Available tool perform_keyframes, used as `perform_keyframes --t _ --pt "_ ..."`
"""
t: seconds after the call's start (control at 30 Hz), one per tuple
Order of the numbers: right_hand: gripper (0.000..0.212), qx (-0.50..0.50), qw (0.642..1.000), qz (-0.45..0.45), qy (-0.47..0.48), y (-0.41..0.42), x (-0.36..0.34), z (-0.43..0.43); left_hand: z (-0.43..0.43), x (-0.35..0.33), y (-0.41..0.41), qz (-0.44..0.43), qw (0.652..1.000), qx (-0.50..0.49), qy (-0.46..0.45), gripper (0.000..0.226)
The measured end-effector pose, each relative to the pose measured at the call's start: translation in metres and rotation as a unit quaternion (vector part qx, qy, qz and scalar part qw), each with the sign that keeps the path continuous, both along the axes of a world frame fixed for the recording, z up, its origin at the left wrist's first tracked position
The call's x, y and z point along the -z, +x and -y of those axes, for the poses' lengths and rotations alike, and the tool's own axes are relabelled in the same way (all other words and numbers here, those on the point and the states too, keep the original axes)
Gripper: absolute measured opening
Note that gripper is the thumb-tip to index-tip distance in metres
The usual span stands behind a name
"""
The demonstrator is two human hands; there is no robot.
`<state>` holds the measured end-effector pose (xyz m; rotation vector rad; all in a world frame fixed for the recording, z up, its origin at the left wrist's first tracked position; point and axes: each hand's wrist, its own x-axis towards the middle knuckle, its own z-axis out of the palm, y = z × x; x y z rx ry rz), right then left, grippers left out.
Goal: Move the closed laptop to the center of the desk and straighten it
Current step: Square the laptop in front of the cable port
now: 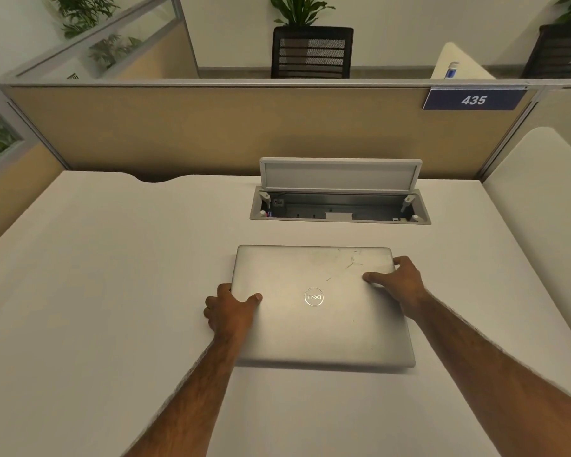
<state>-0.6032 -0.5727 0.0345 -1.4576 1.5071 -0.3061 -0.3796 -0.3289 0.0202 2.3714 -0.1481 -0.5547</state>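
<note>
A closed silver laptop (pixel 320 311) with a round logo lies flat on the white desk (pixel 96 291), near the middle, its edges roughly square to the desk. My left hand (pixel 229 311) grips its left edge, thumb on the lid. My right hand (pixel 399 282) holds the right edge near the far corner, thumb resting on the lid and fingers wrapped over the side.
Behind the laptop an open cable box (pixel 340 206) is set into the desk, its lid (pixel 340 174) standing upright. A tan partition (pixel 211 127) with a blue sign reading 435 (pixel 473 99) closes the far side. A cream panel (pixel 541 199) borders the right.
</note>
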Motion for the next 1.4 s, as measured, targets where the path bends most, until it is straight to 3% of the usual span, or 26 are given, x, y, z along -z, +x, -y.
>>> perform_keyframes --t 0.87,1.13,1.4 --pt "0.098 -0.069 0.988 -0.129 -0.04 0.003 0.012 0.005 -0.004 0.004 0.001 0.021 0.997 0.066 0.028 0.077" --pt "0.077 -0.069 0.977 -0.192 -0.061 -0.021 0.017 -0.048 -0.019 0.002 -0.001 0.025 0.992 0.109 0.056 0.074" --pt "0.074 0.003 0.992 -0.12 -0.03 -0.025 0.012 -0.052 -0.013 -0.001 -0.006 0.006 0.995 0.082 0.051 0.071"
